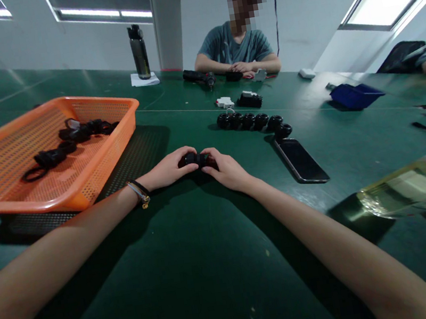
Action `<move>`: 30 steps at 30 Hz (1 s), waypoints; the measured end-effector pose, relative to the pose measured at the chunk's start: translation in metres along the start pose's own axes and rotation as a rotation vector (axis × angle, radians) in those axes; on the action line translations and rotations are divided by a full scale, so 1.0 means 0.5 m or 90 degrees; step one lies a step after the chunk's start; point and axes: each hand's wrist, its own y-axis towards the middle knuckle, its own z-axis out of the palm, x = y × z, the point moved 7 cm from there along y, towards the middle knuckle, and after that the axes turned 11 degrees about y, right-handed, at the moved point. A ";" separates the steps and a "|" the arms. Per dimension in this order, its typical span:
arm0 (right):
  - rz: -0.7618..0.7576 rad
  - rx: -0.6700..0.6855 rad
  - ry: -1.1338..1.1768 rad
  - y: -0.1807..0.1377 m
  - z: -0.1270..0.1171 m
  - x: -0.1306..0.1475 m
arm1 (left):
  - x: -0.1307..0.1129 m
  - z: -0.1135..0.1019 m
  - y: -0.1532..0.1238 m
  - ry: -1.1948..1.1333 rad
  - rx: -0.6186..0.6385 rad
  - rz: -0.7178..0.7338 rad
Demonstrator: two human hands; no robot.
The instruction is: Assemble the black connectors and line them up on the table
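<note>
My left hand (169,169) and my right hand (227,169) meet in the middle of the green table (198,269). Both are closed round a small black part (197,158) held between the fingertips, just above the tabletop. A row of several similar black round parts (253,122) lies a little beyond my hands. The orange mesh basket (36,155) at the left holds more black parts and rings (68,142).
A black phone (301,159) lies face up to the right of my hands. A clear bottle (415,185) lies on its side at the right edge. Across the table sits a person (238,47) with tools in front. A dark flask (139,51) and a blue tray (354,95) stand farther off.
</note>
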 end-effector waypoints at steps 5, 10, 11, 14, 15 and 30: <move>0.000 -0.007 -0.004 0.000 -0.001 0.000 | 0.000 0.000 0.000 0.003 -0.001 0.008; 0.006 -0.001 -0.006 0.000 0.000 -0.002 | 0.001 0.000 0.001 0.002 -0.002 0.010; 0.003 -0.003 -0.005 0.000 0.000 -0.002 | 0.001 0.000 0.001 0.003 -0.001 0.009; -0.003 -0.005 -0.007 0.000 0.000 -0.003 | 0.001 0.000 0.001 0.005 0.000 0.006; -0.002 -0.003 -0.009 0.000 0.000 -0.003 | 0.001 0.000 0.001 0.005 -0.001 0.006; 0.018 0.001 -0.036 -0.001 0.000 0.000 | -0.002 -0.001 -0.001 0.002 0.004 0.004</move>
